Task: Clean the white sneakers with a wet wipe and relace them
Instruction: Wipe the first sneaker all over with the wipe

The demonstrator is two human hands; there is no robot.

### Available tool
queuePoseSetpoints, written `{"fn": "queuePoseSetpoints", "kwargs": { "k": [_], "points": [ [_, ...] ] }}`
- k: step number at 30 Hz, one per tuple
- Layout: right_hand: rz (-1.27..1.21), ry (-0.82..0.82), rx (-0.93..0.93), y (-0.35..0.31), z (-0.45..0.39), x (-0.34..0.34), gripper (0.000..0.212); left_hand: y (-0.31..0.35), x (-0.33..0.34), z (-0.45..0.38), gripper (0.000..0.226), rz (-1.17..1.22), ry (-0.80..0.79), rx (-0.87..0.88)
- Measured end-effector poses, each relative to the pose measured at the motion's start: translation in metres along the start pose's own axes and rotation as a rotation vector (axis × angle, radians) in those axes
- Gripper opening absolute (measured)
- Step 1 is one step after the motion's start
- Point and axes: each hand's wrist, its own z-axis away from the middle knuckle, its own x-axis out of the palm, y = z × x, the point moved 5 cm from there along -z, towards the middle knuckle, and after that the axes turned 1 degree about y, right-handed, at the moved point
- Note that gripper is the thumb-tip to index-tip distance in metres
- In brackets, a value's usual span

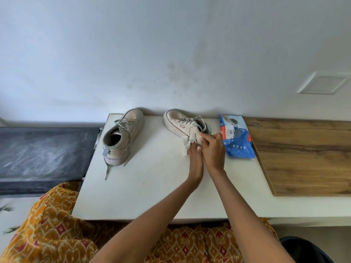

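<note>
Two white sneakers stand on a white table (152, 183). The left sneaker (121, 137) has its heel toward me and a loose lace hanging down. The right sneaker (182, 124) lies sideways, toe to the left, laces loose. My left hand (195, 160) holds a crumpled white wet wipe (186, 147) against the near side of the right sneaker's heel. My right hand (212, 149) grips that sneaker's heel end, fingers curled on its edge. Both hands touch each other.
A blue wet-wipe pack (237, 139) lies just right of my right hand. A wooden board (303, 158) covers the table's right part. A dark slab (43, 154) sits left of the table. A wall rises right behind the sneakers.
</note>
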Motion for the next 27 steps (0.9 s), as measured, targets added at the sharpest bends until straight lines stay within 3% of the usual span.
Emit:
{"fn": "queuePoseSetpoints", "kwargs": {
  "k": [3, 6, 9, 10, 16, 20, 21, 27],
  "points": [
    [0.023, 0.006, -0.005, -0.003, 0.004, 0.001, 0.028, -0.001, -0.014, -0.027, 0.055, 0.077, 0.046, 0.0],
    [0.025, -0.02, -0.013, -0.008, 0.008, 0.003, 0.029, -0.017, -0.039, -0.084, 0.067, 0.182, 0.181, -0.134],
    [0.025, -0.036, 0.003, -0.013, 0.009, 0.004, 0.031, -0.011, -0.066, -0.117, 0.054, 0.171, 0.232, -0.19],
    [0.031, -0.033, 0.012, -0.013, 0.009, 0.005, 0.031, -0.007, -0.072, -0.12, 0.059, 0.152, 0.23, -0.192],
    [0.025, -0.009, 0.047, -0.015, 0.009, 0.007, 0.028, -0.023, -0.042, -0.082, 0.07, 0.279, 0.143, -0.202],
    [0.035, -0.016, 0.068, -0.015, 0.008, 0.006, 0.027, -0.018, -0.012, -0.029, 0.026, 0.316, 0.131, -0.17],
    [0.032, -0.014, 0.072, -0.015, 0.007, 0.006, 0.027, -0.018, -0.01, -0.023, 0.024, 0.287, 0.116, -0.15],
    [0.025, -0.036, 0.068, -0.009, 0.004, 0.004, 0.028, -0.011, -0.011, -0.015, 0.046, 0.229, 0.039, -0.101]
  ]
}}
